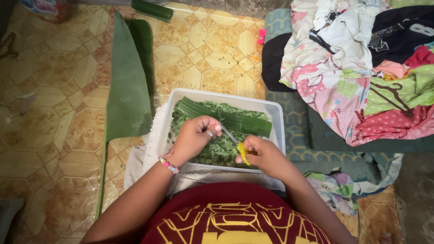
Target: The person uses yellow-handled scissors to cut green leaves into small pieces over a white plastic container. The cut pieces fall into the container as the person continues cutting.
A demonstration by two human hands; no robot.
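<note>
Tiled floor (54, 90), leaf strip (226, 117) under left hand (194, 135) (scissors (242, 151) right)

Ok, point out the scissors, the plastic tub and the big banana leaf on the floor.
scissors (242, 152): head view, on the yellow handle in the right hand.
plastic tub (276, 118): head view, on its right rim.
banana leaf (127, 90): head view, mid-blade.

Tiled floor (68, 90) bears banana leaf (129, 86), tub (276, 118), towel (140, 158).
</note>
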